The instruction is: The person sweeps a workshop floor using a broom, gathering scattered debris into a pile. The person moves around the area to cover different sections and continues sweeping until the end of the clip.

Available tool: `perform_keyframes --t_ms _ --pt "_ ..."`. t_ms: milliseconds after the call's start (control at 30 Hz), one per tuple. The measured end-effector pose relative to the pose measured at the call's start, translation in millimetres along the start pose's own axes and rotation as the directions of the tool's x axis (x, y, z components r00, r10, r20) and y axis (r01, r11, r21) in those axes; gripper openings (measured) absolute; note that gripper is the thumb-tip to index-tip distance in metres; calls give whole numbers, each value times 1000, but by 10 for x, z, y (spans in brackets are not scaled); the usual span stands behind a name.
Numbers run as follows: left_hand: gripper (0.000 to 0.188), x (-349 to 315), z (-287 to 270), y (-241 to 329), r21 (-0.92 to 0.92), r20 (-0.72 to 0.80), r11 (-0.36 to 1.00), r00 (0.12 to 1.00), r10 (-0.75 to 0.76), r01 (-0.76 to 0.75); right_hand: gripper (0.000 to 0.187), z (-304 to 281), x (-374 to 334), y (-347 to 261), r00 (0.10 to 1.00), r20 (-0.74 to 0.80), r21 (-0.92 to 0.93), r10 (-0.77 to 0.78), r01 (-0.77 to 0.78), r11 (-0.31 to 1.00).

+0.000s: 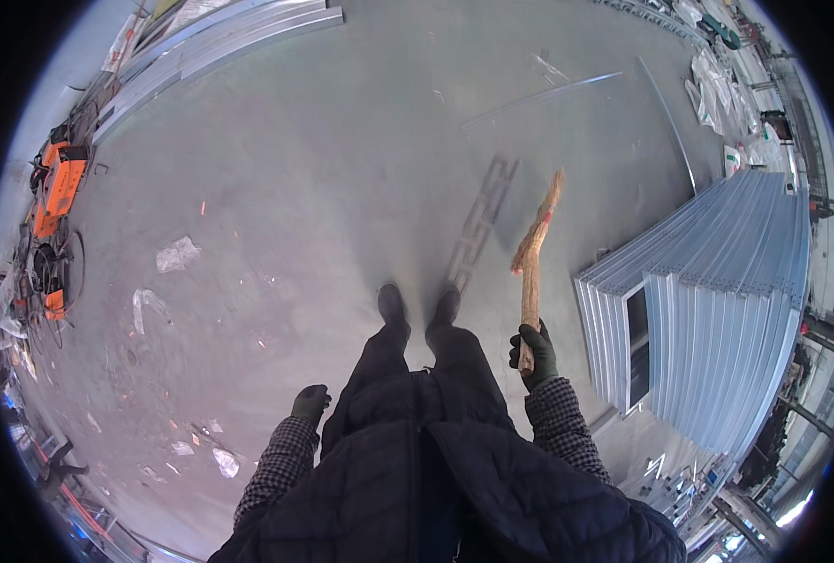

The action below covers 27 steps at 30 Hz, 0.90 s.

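A rough brown wooden branch rises in front of me on the right, bent partway up, with a short side stub and small red marks. My right hand, in a dark glove, is wrapped round its lower end, and the butt shows just below the fingers. My left hand hangs beside my left thigh, also in a dark glove. Its fingers are curled in, and nothing sticks out of them. My two dark boots stand on the grey floor.
Long stacked metal profiles stand close on my right. More metal lengths lie at the far left. Orange machines with cables line the left side. A thin metal strip and plastic scraps lie on the floor.
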<state>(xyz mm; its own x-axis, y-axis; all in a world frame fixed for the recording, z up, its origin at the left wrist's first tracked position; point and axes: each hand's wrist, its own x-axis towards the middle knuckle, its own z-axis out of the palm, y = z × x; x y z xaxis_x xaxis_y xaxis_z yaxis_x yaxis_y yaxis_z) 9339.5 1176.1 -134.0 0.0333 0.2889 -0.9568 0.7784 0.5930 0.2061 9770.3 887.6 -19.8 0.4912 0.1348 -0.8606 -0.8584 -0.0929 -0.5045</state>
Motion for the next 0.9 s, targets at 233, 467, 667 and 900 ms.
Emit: perform_keyframes --t_ms 233,467,667,900 --pt "41 44 97 -276 33 28 991 991 -128 128 48 -34 96 -62 999 -46 -84 -8 4 996" --pt "40 61 167 -310 52 48 993 993 -106 104 44 -334 735 -355 993 -110 -176 -42 22 984" --pt "34 -193 50 -822 119 34 987 993 -117 112 27 -476 2354 4 974 105 -233 200 -172 957" --pt "46 -781 360 -982 770 319 458 889 328 -445 44 1456 1398 1959 821 389 -727 419 -6 686"
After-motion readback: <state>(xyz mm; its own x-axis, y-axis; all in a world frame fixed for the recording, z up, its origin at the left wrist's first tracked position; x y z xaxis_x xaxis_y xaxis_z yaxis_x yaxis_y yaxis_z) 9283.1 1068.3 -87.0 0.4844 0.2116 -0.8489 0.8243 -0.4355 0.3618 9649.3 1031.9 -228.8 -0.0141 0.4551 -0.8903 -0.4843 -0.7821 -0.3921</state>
